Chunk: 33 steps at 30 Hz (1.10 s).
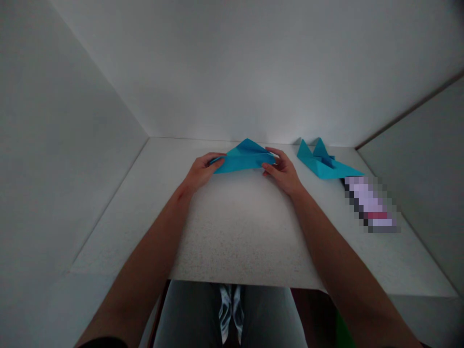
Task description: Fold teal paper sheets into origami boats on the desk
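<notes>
Between my two hands is a folded blue paper boat (244,162), long and low, with a pointed peak rising at its middle. My left hand (203,170) pinches its left end, thumb in front and fingers behind. At the right end my right hand (283,170) grips the paper, with the thumb on the near side and the index finger along the top edge. The boat is held just above the table or touches it; I cannot tell which. A second blue folded paper boat (326,166), with two upright points, stands to the right of my right hand.
A blurred-out phone (371,203) lies on the right of the white table (239,232), close to the second boat's tip. White walls (232,72) close in the table at the back, left and right. The table's front edge runs above my legs (195,314).
</notes>
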Motion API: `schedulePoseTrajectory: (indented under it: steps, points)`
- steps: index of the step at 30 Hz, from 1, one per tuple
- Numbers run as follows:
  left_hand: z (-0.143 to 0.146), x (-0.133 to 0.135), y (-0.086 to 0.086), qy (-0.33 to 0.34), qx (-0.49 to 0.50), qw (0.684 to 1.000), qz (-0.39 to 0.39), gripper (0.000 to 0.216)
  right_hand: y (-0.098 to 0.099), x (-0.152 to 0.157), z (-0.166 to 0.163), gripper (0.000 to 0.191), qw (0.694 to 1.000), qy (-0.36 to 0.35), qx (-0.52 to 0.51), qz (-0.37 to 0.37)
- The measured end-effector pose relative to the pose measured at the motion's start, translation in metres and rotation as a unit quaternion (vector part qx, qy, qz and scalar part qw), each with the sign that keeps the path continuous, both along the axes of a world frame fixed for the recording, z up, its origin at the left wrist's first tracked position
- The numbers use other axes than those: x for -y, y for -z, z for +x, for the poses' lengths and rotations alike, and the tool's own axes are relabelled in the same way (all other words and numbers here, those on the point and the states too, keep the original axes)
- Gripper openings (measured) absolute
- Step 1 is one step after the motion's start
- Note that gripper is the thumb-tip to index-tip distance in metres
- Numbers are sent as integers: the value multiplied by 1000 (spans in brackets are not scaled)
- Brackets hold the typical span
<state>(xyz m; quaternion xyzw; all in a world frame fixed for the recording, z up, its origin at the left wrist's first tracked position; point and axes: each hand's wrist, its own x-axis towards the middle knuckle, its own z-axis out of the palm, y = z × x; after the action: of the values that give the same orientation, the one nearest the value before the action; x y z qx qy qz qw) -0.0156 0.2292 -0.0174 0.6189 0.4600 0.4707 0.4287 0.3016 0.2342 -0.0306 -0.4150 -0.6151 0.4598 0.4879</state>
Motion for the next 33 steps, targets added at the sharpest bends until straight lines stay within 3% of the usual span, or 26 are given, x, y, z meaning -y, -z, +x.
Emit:
schedulePoseTrajectory:
  steps: [2, 4, 8, 11, 15, 19, 24, 29, 31, 33]
  points:
    - [-1, -1, 1, -15, 11, 1000, -5, 41, 2, -1, 1, 95, 1000, -10, -9, -9]
    - [1, 0, 1, 8, 26, 999, 28, 37, 2, -1, 1, 101, 1000, -12, -10, -16]
    - [5, 1, 0, 67, 47, 992, 97, 29, -4, 4, 0, 66, 999, -19, 22, -17]
    - [6, 1, -1, 66, 51, 991, 101, 31, -7, 5, 0, 51, 999, -22, 29, -15]
    - [5, 2, -4, 25, 65, 996, 59, 39, -6, 3, -1, 48, 1000, 5, 11, -24]
    - [4, 3, -4, -15, 64, 998, 5, 47, -3, 0, -1, 58, 999, 31, -5, -35]
    - [1, -1, 4, -36, 65, 997, 0, 45, 1, -5, -2, 56, 998, 40, -45, -5]
    - [-1, -6, 12, -25, 62, 998, 18, 75, 2, -6, -1, 53, 997, 63, -12, 41]
    - [-1, -6, 10, -20, 32, 999, 35, 62, 0, -5, 1, 46, 992, 93, 21, 79]
    - [-1, -3, 4, -36, -20, 996, 82, 35, -3, -3, 3, 31, 981, 131, 50, 133]
